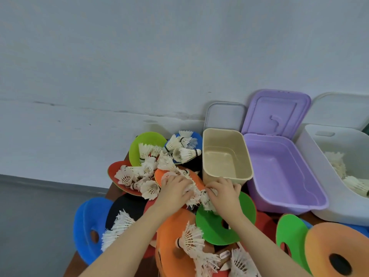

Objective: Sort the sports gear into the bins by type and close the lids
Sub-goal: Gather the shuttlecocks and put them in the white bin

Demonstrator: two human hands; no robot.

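White feather shuttlecocks (147, 164) lie heaped over coloured flat disc cones, such as a green one (217, 226) and an orange one (175, 236). My left hand (173, 188) and my right hand (223, 192) both grip a cluster of shuttlecocks (197, 196) in the middle of the pile, fingers curled round the feathers. Just behind my right hand stands an empty beige bin (225, 156). To its right are an empty purple bin (279, 172) with its hinged lid (277, 112) up, and a white bin (329, 168) holding several shuttlecocks.
A grey lid (224, 114) leans on the wall behind the beige bin, a white lid (339, 108) behind the white bin. A blue disc (87, 228) overhangs the table's left edge; grey floor lies beyond. More discs (335, 252) crowd the front right.
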